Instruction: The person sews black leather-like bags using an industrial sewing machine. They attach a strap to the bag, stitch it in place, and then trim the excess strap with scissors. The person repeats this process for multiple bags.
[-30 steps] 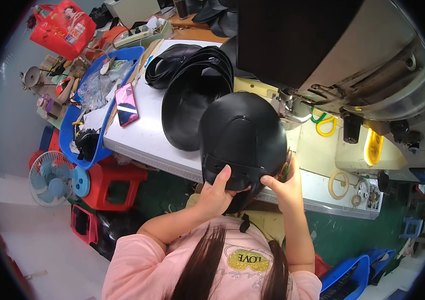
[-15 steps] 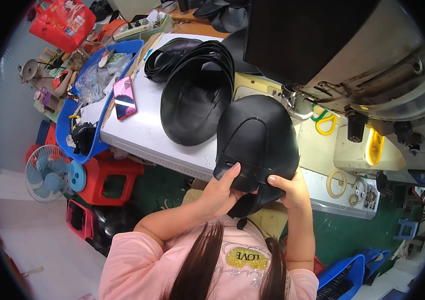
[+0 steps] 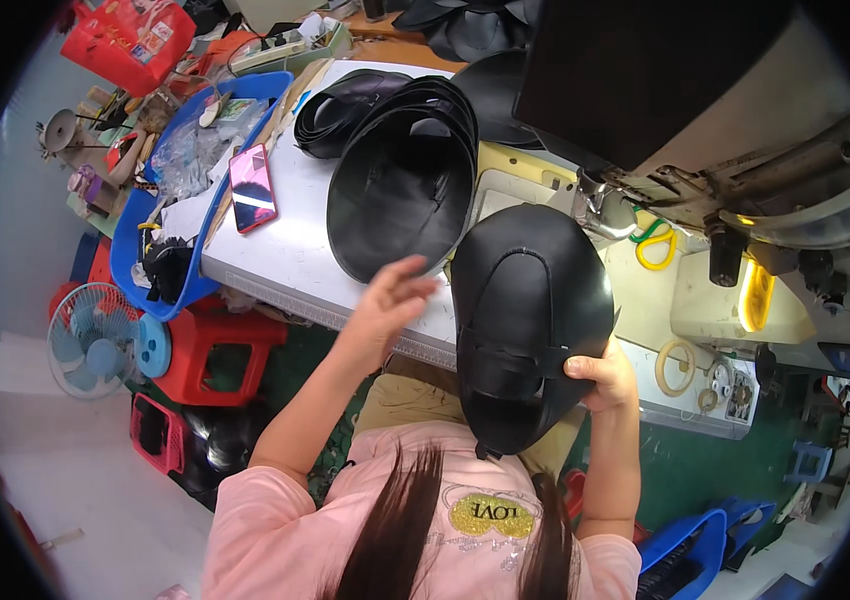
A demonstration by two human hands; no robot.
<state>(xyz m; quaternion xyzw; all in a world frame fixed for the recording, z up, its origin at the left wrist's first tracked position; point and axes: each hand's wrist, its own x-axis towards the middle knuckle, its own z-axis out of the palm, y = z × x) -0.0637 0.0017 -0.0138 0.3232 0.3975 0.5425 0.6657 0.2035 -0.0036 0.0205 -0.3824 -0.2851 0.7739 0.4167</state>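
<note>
A black leather shoe upper [image 3: 530, 300], with stitching round its toe and a slotted strap across it, is held upright in front of me. My right hand [image 3: 605, 378] grips its right edge, thumb on the strap and fingers hidden behind. To the left of it, my left hand [image 3: 390, 305] is off the upper, fingers apart and holding nothing. It hovers at the table's front edge, just below a nested stack of black shoe uppers [image 3: 400, 190]. Another bundle of black uppers [image 3: 330, 115] lies behind that stack on the white table [image 3: 290, 245].
A sewing machine [image 3: 715, 150] looms at the right, with yellow-handled scissors [image 3: 657, 250] beneath it. Left of the stack lies a phone [image 3: 252, 188]. A blue basket [image 3: 127, 255] adjoins the table's left end, near a red stool [image 3: 185, 350] and a fan [image 3: 95, 345].
My left hand has let go of the upper and moved left and up toward the stack. The upper has shifted slightly right in my right hand, its lower part now hanging straighter.
</note>
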